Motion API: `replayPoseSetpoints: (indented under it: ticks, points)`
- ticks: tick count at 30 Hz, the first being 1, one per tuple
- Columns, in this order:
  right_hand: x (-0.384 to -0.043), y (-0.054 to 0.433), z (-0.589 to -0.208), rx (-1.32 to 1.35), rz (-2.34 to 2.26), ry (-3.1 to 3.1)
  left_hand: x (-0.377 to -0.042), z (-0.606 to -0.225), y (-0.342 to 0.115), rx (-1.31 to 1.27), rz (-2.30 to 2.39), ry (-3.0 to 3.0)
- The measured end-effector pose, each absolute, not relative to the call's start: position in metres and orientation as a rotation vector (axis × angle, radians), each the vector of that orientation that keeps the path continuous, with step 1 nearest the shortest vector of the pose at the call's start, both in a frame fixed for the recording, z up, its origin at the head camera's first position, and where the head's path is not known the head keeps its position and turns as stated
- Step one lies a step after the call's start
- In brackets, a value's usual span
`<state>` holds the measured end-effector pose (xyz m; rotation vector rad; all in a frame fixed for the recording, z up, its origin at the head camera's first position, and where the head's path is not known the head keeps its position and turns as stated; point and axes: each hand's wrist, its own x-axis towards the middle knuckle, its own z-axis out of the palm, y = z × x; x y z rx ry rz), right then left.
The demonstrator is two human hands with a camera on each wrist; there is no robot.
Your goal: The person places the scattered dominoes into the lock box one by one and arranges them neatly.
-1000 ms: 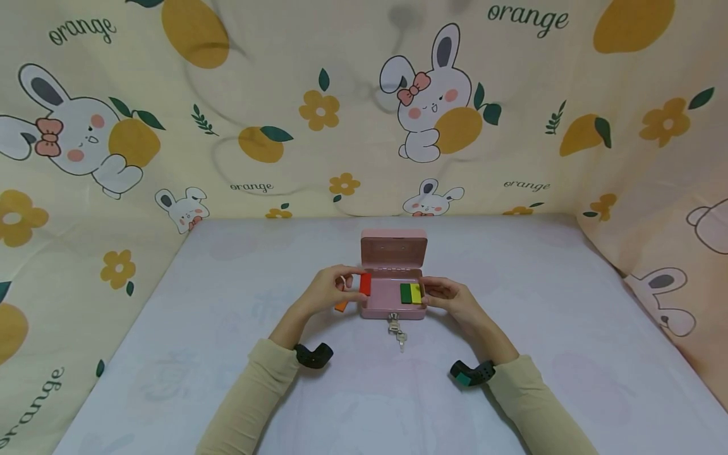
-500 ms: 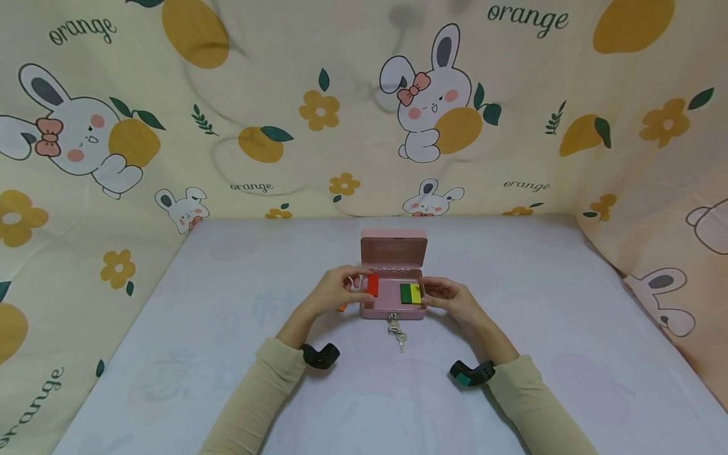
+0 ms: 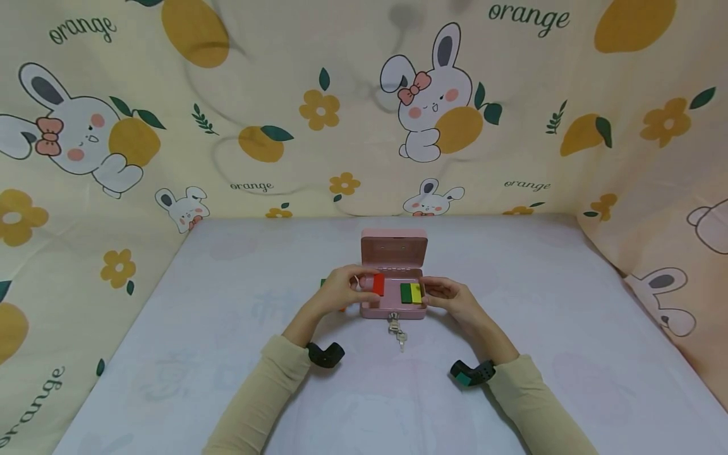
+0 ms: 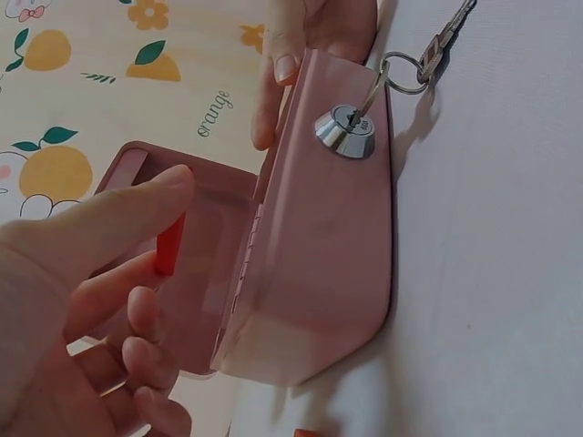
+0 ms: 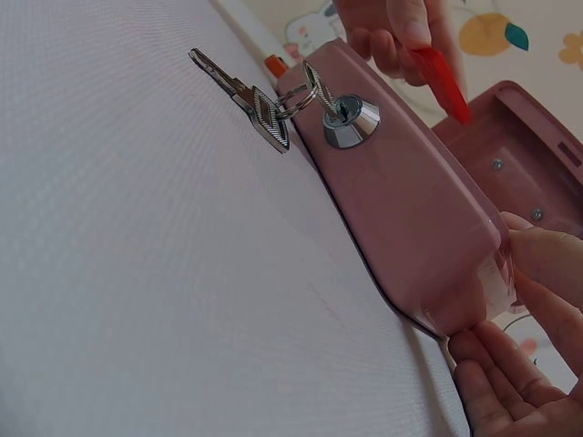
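Red block (image 3: 378,284): above box (image 5: 401,200), pinched in our left fingers (image 4: 117,285), best held level; right fingers (image 5: 506,364) brace box's side.

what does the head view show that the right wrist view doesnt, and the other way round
Only head: a green block and yellow block inside the pink box, plus the sleeves. Only right wrist: a dark slot in the lid. Both: the left hand pinching a red block, the right hand at the box's side, and the keys.
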<state>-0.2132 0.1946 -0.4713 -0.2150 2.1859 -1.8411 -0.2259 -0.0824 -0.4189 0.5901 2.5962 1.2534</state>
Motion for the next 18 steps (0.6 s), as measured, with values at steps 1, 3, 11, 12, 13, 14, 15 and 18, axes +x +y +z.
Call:
replayPoseSetpoints:
  ticks: [1,3,11,12,13,14,15,18]
  points:
    - [-0.213,0.195,-0.471,-0.216,-1.842,2.186,-0.226,-0.419,-0.082,0.589,1.252,2.594]
    - [-0.213,0.195,-0.471,-0.218,-1.842,2.186,-0.227,-0.42,-0.081,0.592,1.247,2.591]
    - [-0.213,0.195,-0.471,-0.206,-1.829,2.198,-0.229,-0.422,-0.076,0.65,1.238,2.573]
    - [-0.213,0.195,-0.47,-0.205,-1.827,2.201,-0.229,-0.422,-0.075,0.657,1.239,2.57]
    - [-0.213,0.195,-0.47,-0.203,-1.826,2.203,-0.229,-0.423,-0.074,0.667,1.237,2.571]
    - [-0.213,0.195,-0.47,-0.201,-1.824,2.205,-0.229,-0.423,-0.074,0.676,1.239,2.569]
    - [-0.213,0.194,-0.47,-0.201,-1.822,2.208,-0.228,-0.423,-0.073,0.678,1.242,2.564]
    - [-0.213,0.194,-0.47,-0.197,-1.818,2.213,-0.229,-0.424,-0.071,0.699,1.244,2.567]
